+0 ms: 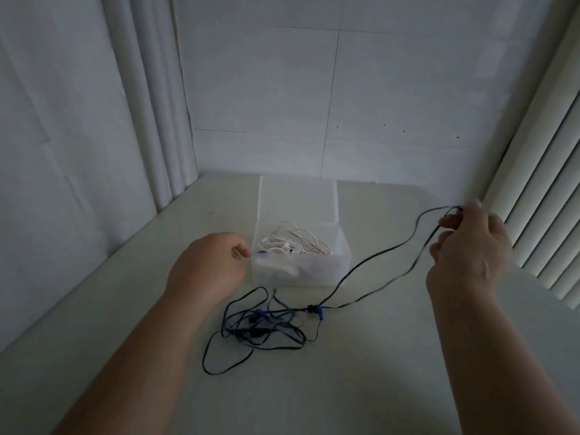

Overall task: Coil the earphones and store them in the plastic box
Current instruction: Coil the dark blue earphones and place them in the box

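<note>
Earphones: dark blue set (263, 321) tangled on table (376, 372) in front of plastic box (301, 265); white set (292, 241) coiled inside box, lid open. Two hands in view. Right hand (467, 246) raised, pinching looped dark cable end. Left hand (210, 265) loosely curled beside box, touching its left wall, holding nothing visible.

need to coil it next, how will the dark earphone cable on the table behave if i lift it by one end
Probably floppy: the dark earphone cable sags in loose curves from the right hand down to the table. Likely to snag, since the rest lies in a tangled heap. It looks thin, so probably light.
</note>
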A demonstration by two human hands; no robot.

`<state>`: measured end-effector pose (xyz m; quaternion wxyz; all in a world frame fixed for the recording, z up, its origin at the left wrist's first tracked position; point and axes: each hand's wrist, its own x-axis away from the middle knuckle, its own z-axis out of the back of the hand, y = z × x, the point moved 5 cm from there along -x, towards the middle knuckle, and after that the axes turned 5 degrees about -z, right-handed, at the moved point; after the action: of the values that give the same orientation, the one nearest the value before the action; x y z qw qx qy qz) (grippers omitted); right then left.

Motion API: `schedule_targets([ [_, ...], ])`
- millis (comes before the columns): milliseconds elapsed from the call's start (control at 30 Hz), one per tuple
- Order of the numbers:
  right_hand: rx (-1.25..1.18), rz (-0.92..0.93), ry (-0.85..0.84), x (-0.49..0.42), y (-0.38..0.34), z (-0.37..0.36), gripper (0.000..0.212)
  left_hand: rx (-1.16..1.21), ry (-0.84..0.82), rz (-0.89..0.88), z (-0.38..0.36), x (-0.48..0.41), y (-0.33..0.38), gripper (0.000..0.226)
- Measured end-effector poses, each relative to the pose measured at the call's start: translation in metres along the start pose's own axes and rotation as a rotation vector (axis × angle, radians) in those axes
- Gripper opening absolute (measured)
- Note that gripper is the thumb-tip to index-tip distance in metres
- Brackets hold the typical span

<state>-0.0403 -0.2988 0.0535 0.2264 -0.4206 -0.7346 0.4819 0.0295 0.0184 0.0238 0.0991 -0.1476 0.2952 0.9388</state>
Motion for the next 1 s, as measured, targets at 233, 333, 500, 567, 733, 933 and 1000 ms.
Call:
schedule_targets([
  [233,0.969,0.222,-0.367,0.017,0.005,-0.024,0.026,0.047,-0.389,-0.399,-0.028,0.023,0.046,0.037],
  [333,1.172,0.183,-0.441,0.017,0.013,-0.025,0.024,-0.193,-0.452,-0.483,-0.050,0.026,0.048,0.055],
  [500,0.842,-0.017,-0.672,0.026,0.026,-0.036,0.032,-0.059,-0.299,-0.466,-0.050,0.025,0.055,0.062],
  [567,0.394,-0.147,-0.787,0.037,0.021,-0.044,0.032,0.121,-0.299,-0.407,-0.052,0.028,0.061,0.094],
  [733,0.228,-0.161,-1.053,0.054,0.016,-0.053,0.023,0.538,-0.208,-0.322,-0.054,0.033,0.075,0.122],
  [933,0.216,-0.184,-1.219,0.060,0.020,-0.053,0.039,0.501,-0.179,-0.361,-0.049,0.030,0.079,0.026],
  [1000,0.125,-0.196,-1.151,0.056,0.016,-0.052,0.031,0.656,-0.245,-0.304,-0.045,0.031,0.079,0.012],
])
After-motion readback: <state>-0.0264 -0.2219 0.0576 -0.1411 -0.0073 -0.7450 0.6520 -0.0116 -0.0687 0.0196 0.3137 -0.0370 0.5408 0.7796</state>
